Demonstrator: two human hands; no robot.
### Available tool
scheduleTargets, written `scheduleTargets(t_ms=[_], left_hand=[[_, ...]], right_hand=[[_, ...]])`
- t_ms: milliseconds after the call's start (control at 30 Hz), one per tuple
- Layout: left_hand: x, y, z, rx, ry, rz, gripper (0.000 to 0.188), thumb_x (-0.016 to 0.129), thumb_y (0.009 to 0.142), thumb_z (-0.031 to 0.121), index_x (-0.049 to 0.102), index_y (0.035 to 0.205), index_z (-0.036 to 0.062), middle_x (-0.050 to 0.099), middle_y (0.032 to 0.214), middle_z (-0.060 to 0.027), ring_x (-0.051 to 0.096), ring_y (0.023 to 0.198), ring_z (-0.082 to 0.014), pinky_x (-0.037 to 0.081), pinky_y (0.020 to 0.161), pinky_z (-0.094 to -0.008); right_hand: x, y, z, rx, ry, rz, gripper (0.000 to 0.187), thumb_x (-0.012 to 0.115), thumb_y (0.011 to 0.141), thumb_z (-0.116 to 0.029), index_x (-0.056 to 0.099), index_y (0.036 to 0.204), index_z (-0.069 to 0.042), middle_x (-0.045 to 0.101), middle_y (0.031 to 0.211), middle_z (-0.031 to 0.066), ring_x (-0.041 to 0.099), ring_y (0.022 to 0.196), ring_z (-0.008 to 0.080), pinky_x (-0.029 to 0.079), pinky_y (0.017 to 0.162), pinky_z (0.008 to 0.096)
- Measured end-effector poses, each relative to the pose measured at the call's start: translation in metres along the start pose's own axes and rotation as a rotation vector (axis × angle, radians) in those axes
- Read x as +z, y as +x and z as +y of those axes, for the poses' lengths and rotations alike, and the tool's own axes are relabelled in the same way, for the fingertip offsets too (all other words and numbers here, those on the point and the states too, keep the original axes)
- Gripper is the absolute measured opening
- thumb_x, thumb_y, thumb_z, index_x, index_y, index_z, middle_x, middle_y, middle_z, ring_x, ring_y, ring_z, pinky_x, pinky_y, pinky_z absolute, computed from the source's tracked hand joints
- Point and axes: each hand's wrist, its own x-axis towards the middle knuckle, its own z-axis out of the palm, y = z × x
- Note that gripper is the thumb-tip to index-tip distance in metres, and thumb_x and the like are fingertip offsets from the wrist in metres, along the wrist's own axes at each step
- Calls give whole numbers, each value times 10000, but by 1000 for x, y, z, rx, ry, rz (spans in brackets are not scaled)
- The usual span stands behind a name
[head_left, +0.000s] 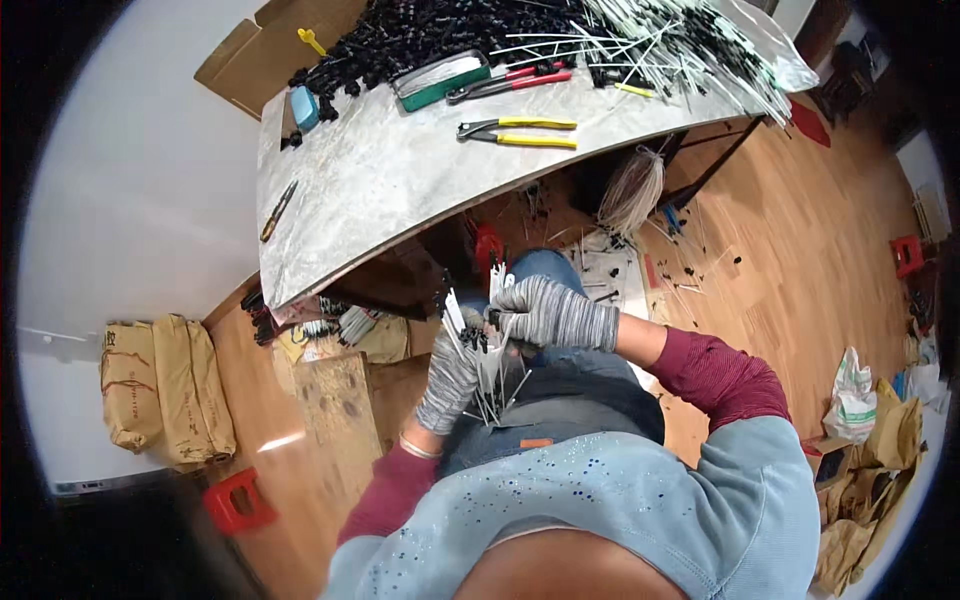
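Observation:
Both of my hands wear grey striped knit gloves and meet over my lap. My left hand (452,378) is closed around a bundle of thin white sticks with black ends (489,372), which point in several directions. From the other side, my right hand (557,313) has its fingers curled in at the top of the bundle, where more white sticks with black tips stick up. Its fingertips are partly hidden, so the exact part they grip cannot be made out.
On the grey table (360,180) lie yellow-handled pincers (518,132), red-handled pincers (510,84), a utility knife (278,212), a green box (440,82), a heap of black parts (430,35) and white sticks (690,50). Red stools (238,502) and brown sacks (165,385) stand on the floor.

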Motion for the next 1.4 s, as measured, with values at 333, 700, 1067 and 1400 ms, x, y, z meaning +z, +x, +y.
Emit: scheduleTargets(t_ms=[333, 700, 1067, 1400], left_hand=[[-26, -17, -11, 127, 397, -8, 204, 459, 800, 207, 490, 904, 35, 522, 784, -73, 522, 709, -192, 424, 618, -313], [-48, -19, 23, 85, 76, -163, 217, 551, 730, 124, 462, 900, 21, 504, 734, -54, 508, 696, -162, 423, 609, -259], [-43, -35, 16, -339, -549, 118, 123, 588, 709, 77, 485, 770, 48, 522, 706, -9, 489, 612, -91, 395, 510, -225], [-55, -31, 26, -115, -85, 54, 147, 592, 708, 99, 471, 778, 52, 467, 673, 7, 468, 618, -88, 408, 553, -220]], right_hand=[[31, 17, 16, -462, -534, 312, 194, 517, 749, -227, 558, 852, -68, 563, 698, 138, 555, 645, 293, 445, 554, 321], [22, 11, -3, -369, -84, 170, 185, 548, 783, -193, 541, 833, -15, 552, 634, 27, 534, 577, 80, 425, 514, 214], [-144, 81, -22, -338, -1401, 913, 290, 574, 710, -352, 544, 818, -84, 545, 678, 130, 541, 615, 302, 420, 569, 385], [-156, 102, -23, -365, -1366, 824, 348, 525, 730, -395, 547, 833, -62, 557, 811, 125, 552, 694, 295, 436, 605, 389]])
